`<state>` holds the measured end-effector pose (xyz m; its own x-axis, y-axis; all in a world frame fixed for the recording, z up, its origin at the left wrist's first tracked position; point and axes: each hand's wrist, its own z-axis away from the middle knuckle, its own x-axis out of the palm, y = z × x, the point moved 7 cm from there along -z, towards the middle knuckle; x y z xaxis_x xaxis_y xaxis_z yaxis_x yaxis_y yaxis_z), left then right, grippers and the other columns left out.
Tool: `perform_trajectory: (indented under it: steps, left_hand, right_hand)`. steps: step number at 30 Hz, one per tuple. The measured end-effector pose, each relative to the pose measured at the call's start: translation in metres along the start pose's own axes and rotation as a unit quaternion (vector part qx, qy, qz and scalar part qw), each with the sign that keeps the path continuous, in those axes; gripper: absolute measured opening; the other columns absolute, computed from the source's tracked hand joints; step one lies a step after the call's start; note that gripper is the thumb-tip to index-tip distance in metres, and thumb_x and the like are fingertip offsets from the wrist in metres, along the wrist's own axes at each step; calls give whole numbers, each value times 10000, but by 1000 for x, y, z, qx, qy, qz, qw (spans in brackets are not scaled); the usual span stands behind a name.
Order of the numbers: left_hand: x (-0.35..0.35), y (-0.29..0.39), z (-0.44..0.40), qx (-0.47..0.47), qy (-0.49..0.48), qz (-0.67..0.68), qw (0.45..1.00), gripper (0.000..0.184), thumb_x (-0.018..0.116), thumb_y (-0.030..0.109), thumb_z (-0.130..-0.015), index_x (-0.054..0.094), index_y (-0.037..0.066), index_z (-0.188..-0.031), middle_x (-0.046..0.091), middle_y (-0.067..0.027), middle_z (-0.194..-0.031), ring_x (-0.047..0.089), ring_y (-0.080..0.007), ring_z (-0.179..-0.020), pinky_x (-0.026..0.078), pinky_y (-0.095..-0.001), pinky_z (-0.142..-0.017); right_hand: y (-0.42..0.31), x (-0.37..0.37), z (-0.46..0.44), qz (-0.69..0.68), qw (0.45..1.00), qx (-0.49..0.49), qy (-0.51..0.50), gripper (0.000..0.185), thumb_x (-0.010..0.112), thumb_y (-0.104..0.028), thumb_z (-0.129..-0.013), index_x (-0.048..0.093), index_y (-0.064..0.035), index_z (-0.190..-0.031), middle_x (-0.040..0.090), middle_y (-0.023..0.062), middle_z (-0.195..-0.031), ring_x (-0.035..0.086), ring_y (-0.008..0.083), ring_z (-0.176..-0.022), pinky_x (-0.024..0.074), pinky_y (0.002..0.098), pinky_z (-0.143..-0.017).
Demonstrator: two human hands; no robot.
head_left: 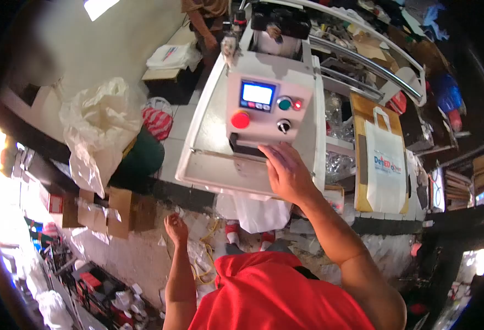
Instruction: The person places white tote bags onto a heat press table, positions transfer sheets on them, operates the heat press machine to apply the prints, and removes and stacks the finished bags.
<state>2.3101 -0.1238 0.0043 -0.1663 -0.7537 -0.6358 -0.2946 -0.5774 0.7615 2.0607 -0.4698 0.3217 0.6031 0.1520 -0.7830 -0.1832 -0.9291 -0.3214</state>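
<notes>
A cluttered workshop surrounds one worker, and its floor (127, 258) is littered with scraps. Nearest me, the left hand (176, 228) hangs low over the litter, fingers curled; I cannot tell if they hold anything. A yellow cord (209, 247) lies loose by the worker's feet, so a sideways step could snag it. Ahead, a white bag (262, 213) hangs at the machine's front edge; being limp, it could slide crooked or crease. The right hand (289, 173) lies against the dark handle (250, 147) on the front of the white machine (203, 137), thumb apart; whether the fingers close around it is hidden. A slip there could pinch them, or knock the knob (284, 126) or red button (240, 119) just above. To the right, a printed bag (386, 165) lies on a board. Farthest, another person (212, 11) stands behind the machine, perhaps unseen if something moves.
</notes>
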Motion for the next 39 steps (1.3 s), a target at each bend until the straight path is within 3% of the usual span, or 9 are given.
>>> perform_trajectory:
  steps: [11, 12, 14, 17, 22, 24, 30, 36, 39]
  left_hand:
    - [-110, -178, 389, -322, -104, -203, 919, 186, 616, 159, -875, 719, 20, -944, 723, -177, -926, 690, -352, -898, 526, -446, -819]
    - [-115, -172, 412, -324, -150, -213, 910, 237, 606, 195, -864, 736, 13, -943, 734, -183, -888, 699, -335, -830, 536, -430, -772]
    - [-120, -174, 461, -354, -202, -187, 894, 294, 600, 249, -857, 754, 10, -934, 745, -175, -844, 712, -280, -776, 546, -402, -715]
    - [-108, -169, 505, -449, -273, -126, 841, 284, 596, 242, -913, 736, 4, -978, 730, -114, -833, 703, -187, -781, 554, -365, -699]
    - [-81, -131, 509, -463, -252, 14, 850, 278, 634, 212, -943, 710, -26, -1064, 748, -139, -906, 717, -183, -785, 562, -330, -725]
    - [-77, -105, 496, -444, -253, 13, 860, 262, 640, 195, -967, 693, -18, -1112, 743, -139, -952, 722, -204, -816, 567, -331, -742]
    - [-110, -123, 549, -452, -285, -40, 844, 257, 663, 197, -951, 686, -13, -1097, 741, -145, -976, 722, -223, -862, 571, -350, -755]
    - [-140, -162, 603, -470, -344, -124, 803, 325, 705, 233, -892, 687, -4, -1113, 753, -169, -1017, 734, -292, -960, 558, -369, -873]
    - [-135, -151, 584, -426, -314, -94, 843, 313, 695, 228, -903, 689, -7, -1110, 755, -170, -1019, 732, -275, -984, 554, -360, -887]
  right_hand:
    - [-4, -26, 57, -233, 971, 46, 10, 465, 578, 41, -889, 550, 37, -1354, 590, 232, -1352, 598, 370, -1229, 462, 414, -1065]
    - [-1, -27, 69, -324, 942, 88, -22, 333, 549, 44, -891, 632, 51, -1213, 669, 205, -1208, 667, 332, -1092, 500, 396, -986]
    - [-26, 10, 120, -524, 793, 52, -306, 195, 590, -10, -889, 691, -10, -1056, 712, 159, -1022, 695, 256, -938, 529, 370, -840]
    - [17, 145, 289, -377, 781, 199, -456, 170, 665, -165, -855, 700, 2, -852, 695, 181, -754, 671, 238, -670, 520, 394, -650]
    - [214, 316, 452, -25, 823, 484, -294, 308, 781, -289, -830, 695, -22, -957, 720, 224, -975, 678, 414, -972, 525, 489, -867]
    - [251, 347, 466, 95, 846, 458, -256, 579, 852, -365, -780, 626, 19, -1151, 642, 262, -1188, 580, 430, -1150, 457, 478, -996]
    - [296, 372, 502, 27, 777, 604, -175, 463, 884, -280, -705, 712, 24, -1009, 722, 243, -968, 682, 430, -932, 518, 450, -870]
    - [318, 378, 531, -75, 759, 633, -132, 444, 758, -236, -777, 638, -3, -1136, 713, 216, -1076, 676, 393, -1032, 524, 456, -889]
    - [300, 349, 502, -84, 758, 635, -124, 400, 677, -207, -825, 612, 30, -1140, 695, 204, -1064, 675, 335, -990, 539, 425, -814]
